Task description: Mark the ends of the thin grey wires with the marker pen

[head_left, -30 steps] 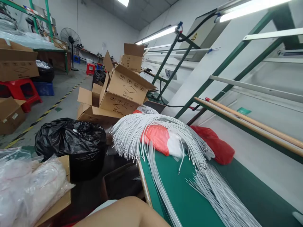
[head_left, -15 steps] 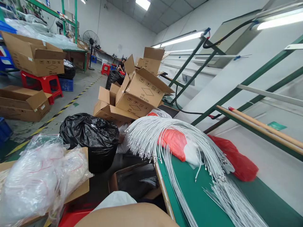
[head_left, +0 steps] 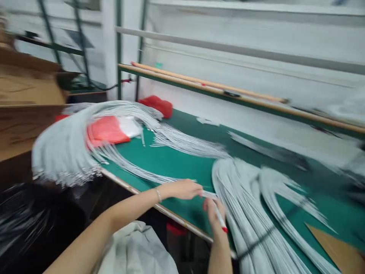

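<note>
My left hand [head_left: 186, 189] is closed over the green table, its fingers on the end of a short white strip [head_left: 209, 194] that blurs between my hands; its kind is unclear. My right hand [head_left: 213, 210], also closed, grips a slim white pen-like stick with a red tip [head_left: 221, 221] pointing down towards me. A thin bundle of white cables [head_left: 142, 173] runs along the table edge up to my left hand. Just right of my right hand lie thick bundles of white cables [head_left: 242, 201].
A large pile of white cables [head_left: 64, 146] droops over the table's left end, across a red and white bag [head_left: 107, 129]. Behind runs a shelf rail with a wooden pole [head_left: 205, 83]. Cardboard boxes [head_left: 28, 85] and a black bag [head_left: 31, 224] stand left; brown cardboard [head_left: 336, 247] lies right.
My view has swung right and down, from the room with boxes to the table. Both hands, out of sight before, now show over the table with the white strip and stick.
</note>
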{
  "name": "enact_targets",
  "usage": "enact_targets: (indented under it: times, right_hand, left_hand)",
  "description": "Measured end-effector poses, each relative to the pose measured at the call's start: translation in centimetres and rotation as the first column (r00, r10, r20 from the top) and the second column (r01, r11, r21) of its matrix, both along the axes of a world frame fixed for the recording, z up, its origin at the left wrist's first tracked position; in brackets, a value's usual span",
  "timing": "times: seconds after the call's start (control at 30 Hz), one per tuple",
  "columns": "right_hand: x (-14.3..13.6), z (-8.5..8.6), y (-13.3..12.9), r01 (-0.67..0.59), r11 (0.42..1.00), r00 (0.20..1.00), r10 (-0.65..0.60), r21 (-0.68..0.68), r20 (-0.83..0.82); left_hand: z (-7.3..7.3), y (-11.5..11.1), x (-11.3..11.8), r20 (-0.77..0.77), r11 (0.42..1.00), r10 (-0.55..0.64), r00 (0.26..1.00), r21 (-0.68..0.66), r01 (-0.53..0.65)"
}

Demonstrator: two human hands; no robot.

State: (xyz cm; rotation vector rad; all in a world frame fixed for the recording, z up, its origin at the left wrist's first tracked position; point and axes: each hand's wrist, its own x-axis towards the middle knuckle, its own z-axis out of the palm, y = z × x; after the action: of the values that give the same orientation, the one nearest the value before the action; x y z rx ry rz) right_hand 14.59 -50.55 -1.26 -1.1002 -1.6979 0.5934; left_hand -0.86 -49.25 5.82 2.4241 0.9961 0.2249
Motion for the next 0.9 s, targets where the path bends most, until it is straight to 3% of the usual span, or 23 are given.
enact_targets:
  times: [0.13, 0.33, 0.5, 0.63, 0.9]
  right_hand:
    - [2.2, -1.6, -0.2, 0.045, 0.992, 0.994, -0.056, -0.116, -0.093]
    - [1.4, 0.2, -1.2, 0.015, 0.989, 0.980, -0.044, -0.146, -0.196]
    - [1.2, 1.2, -2.3, 0.021, 0.985, 0.974, -0.058, -0.169, -0.217]
    - [1.2, 1.0, -1.6, 0.033, 0.978, 0.975, -0.077, -0.205, -0.210]
    - [2.6, 0.2, 0.6, 0.018, 0.951, 0.983, -0.074, -0.307, -0.171]
  left_hand:
    - [-1.2, 1.7, -0.3, 0.110, 0.998, -0.058, 0.992, 0.044, 0.054]
    - [0.0, 1.0, -0.8, 0.180, 0.990, -0.132, 0.975, -0.028, 0.139]
    - [0.0, 1.1, -1.3, 0.181, 0.977, -0.182, 0.967, -0.079, 0.198]
    - [0.0, 2.4, -1.5, 0.178, 0.951, -0.199, 0.964, -0.203, 0.234]
    - [-1.2, 5.7, -0.8, 0.181, 0.868, -0.125, 0.975, -0.456, 0.196]
